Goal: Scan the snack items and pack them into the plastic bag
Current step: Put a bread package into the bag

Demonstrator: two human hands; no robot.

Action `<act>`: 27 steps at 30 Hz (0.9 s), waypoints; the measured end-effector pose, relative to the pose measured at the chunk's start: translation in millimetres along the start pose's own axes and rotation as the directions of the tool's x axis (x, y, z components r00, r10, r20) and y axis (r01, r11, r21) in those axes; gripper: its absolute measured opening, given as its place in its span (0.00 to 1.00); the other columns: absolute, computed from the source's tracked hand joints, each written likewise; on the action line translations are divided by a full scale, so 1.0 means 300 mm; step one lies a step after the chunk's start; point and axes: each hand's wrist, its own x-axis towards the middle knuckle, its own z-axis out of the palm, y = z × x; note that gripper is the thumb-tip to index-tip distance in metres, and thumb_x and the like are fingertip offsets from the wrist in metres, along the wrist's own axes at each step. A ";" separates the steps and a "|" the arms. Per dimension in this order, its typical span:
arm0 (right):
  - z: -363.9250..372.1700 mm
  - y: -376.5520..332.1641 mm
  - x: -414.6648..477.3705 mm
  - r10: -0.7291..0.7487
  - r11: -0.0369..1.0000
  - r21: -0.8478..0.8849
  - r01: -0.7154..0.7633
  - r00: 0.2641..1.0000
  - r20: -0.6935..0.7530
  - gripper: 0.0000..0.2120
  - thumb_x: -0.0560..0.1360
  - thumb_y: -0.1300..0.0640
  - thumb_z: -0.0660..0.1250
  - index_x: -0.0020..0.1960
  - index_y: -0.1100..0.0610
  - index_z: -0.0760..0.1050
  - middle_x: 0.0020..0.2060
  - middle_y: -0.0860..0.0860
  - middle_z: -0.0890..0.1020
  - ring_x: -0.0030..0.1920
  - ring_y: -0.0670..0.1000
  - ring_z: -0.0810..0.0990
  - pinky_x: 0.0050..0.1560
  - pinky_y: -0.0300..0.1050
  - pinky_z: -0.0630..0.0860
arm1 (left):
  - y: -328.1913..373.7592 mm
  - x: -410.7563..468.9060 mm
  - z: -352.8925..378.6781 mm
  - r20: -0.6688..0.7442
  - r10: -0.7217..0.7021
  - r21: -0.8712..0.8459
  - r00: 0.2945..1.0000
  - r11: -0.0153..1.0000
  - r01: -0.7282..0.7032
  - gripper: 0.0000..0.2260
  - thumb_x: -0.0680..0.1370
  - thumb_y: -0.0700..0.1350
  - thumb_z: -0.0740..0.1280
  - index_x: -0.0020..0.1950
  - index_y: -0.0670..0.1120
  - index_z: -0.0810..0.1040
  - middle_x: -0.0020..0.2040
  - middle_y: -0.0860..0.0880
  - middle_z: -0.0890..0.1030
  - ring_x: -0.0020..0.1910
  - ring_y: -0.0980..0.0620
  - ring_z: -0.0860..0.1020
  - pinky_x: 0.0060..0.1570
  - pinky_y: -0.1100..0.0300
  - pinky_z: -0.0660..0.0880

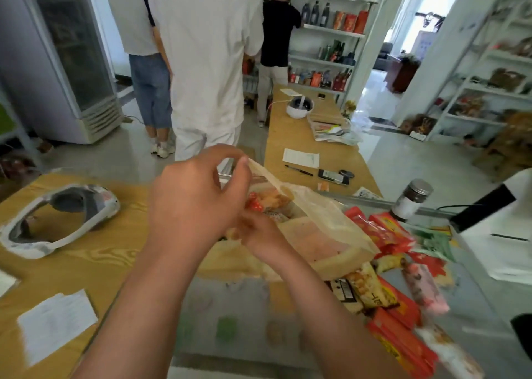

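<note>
The left hand (195, 203) pinches the rim of the translucent plastic bag (322, 234) between thumb and fingertips and holds it raised above the tabletop (95, 258). The right hand (259, 233) sits low at the bag's mouth, blurred and partly hidden, so its grip cannot be told. Orange and red snacks (267, 200) lie inside the bag. Just right of it, red snack packs (383, 232) are heaped. Their printing is too smeared to read, as is the paper slip (57, 321).
</note>
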 end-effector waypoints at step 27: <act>-0.824 0.572 -0.545 0.215 0.855 0.515 -0.059 0.945 -0.247 0.11 0.70 0.51 0.74 0.52 0.50 0.80 0.45 0.45 0.85 0.48 0.48 0.83 0.49 0.43 0.78 | 0.722 -0.241 0.648 0.194 -0.118 0.099 0.974 0.990 0.100 0.11 0.78 0.55 0.62 0.42 0.51 0.79 0.24 0.52 0.71 0.29 0.51 0.73 0.28 0.60 0.63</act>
